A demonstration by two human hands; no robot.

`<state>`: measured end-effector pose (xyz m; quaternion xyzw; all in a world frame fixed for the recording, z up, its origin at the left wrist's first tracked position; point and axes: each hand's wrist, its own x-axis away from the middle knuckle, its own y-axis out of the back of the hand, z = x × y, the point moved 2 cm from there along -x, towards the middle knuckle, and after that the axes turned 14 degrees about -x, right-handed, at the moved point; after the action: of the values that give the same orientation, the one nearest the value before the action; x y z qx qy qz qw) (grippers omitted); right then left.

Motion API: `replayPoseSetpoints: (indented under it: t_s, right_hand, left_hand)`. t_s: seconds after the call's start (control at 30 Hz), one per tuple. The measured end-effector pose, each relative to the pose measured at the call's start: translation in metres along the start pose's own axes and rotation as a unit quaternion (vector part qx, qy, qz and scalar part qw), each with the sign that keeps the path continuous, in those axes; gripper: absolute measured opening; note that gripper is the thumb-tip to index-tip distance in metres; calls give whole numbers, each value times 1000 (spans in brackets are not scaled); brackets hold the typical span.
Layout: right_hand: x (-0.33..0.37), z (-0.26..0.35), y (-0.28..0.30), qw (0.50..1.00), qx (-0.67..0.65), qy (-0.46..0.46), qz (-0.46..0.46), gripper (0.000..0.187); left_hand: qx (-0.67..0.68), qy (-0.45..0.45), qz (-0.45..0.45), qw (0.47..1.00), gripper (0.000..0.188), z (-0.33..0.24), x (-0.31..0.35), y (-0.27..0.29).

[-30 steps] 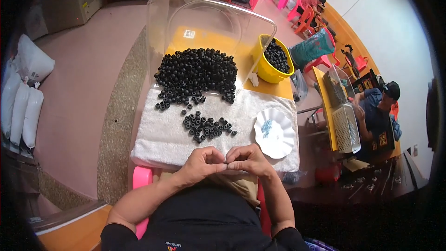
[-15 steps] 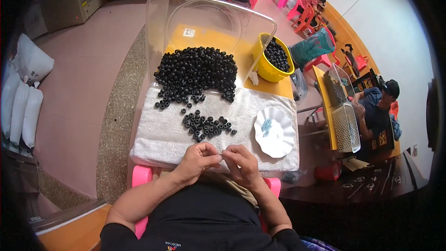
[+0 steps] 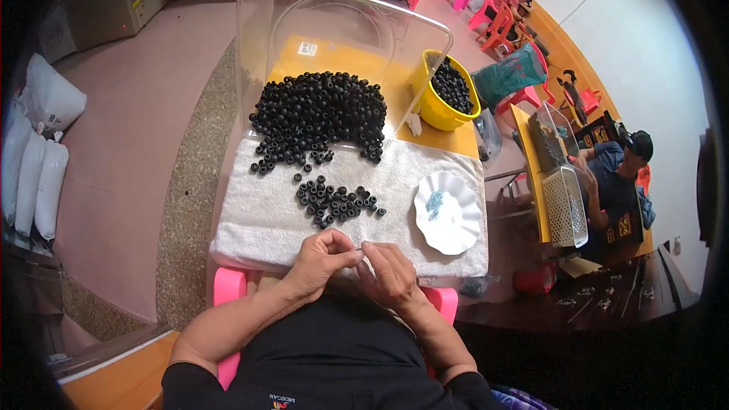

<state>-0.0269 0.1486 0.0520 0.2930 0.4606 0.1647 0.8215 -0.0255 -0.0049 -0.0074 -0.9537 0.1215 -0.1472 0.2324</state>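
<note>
My left hand and my right hand meet at the front edge of a white towel. Their fingertips are pinched close together; whatever lies between them is too small to make out. Just beyond my fingers is a loose cluster of small black ring-shaped pieces, each with a hole. A far larger heap of the same black pieces spills from a clear plastic bin tipped on its side. Right of my hands, a white scalloped plate carries a little pile of tiny bluish bits.
A yellow tub of black pieces stands at the table's far right. Pink chair arms flank me. White sacks lean at the left. On the right, a person sits by a white perforated basket; others sit farther back.
My right hand has turned slightly, its fingers closing in more beside the left fingertips. The view has shifted a little; the black pieces and plate look unchanged.
</note>
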Motion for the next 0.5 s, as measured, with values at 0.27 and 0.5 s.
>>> replayPoseSetpoints:
  t_s: [0.27, 0.5]
  right_hand:
    - [2, -3, 3, 997, -52, -46, 23, 35]
    - [3, -11, 8, 982, -143, -127, -6, 33]
  left_hand:
    - [-13, 27, 7, 1000, 16, -6, 2, -4]
    - [-13, 11, 26, 999, 13, -2, 1, -6]
